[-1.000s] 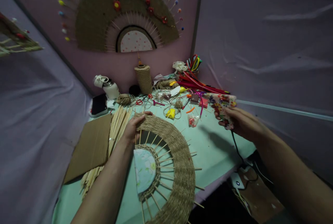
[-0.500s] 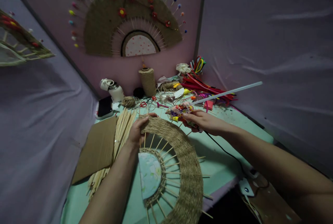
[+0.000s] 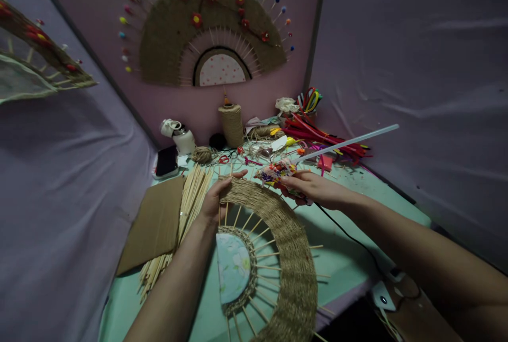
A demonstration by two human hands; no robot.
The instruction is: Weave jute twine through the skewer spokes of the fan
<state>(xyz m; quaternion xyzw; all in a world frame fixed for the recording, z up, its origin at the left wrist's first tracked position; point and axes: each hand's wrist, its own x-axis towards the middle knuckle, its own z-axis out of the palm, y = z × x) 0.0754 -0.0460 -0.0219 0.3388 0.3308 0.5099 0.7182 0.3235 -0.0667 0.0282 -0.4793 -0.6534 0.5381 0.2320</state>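
Note:
My left hand (image 3: 216,199) grips the top end of a half-round woven twine fan (image 3: 296,246), with thin sticks radiating through it. At the fan's centre is a pale blue floral half-circle (image 3: 234,268) edged in twine. My right hand (image 3: 311,188) is closed around a hot glue gun (image 3: 280,171) covered in colourful patterned material. A long translucent glue stick (image 3: 349,143) juts from its back, and a black cord (image 3: 349,236) hangs below. The gun's nozzle points left over the fan's upper edge; whether it touches is unclear.
Bamboo sticks (image 3: 194,188) and a cardboard sheet (image 3: 154,220) lie left. Behind are a phone (image 3: 166,162), white bottle (image 3: 184,141), twine spool (image 3: 231,125), red scissors (image 3: 224,159) and red pipe cleaners (image 3: 313,133). A decorated fan (image 3: 162,40) hangs on the back wall.
The whole view has shifted slightly, so the scene sits a little further right. Both hands keep their holds on the fan and the glue gun, with little other movement.

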